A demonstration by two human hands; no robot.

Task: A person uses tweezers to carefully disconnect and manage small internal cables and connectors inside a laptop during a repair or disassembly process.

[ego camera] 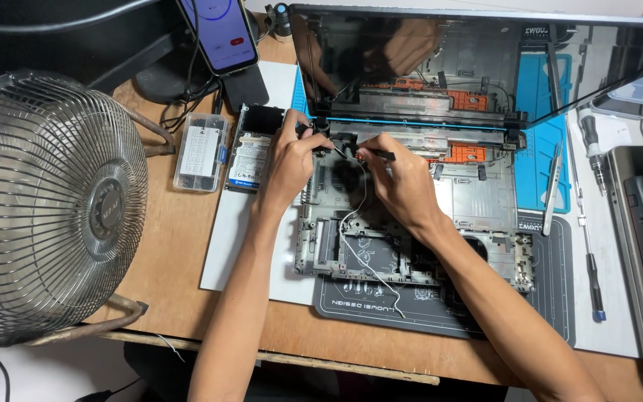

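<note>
The right hand is pinching a thin dark tool at the stripped laptop base, by its left hinge. The left hand is gripping that hinge corner. White cable is lying loose; a hard drive is sitting removed left of the base, so disassembly looks well advanced.

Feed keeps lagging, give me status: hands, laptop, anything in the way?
Left hand pinching at the hinge corner. Right hand holds a thin black tool. Laptop chassis stripped, white cable loose across it.
</note>
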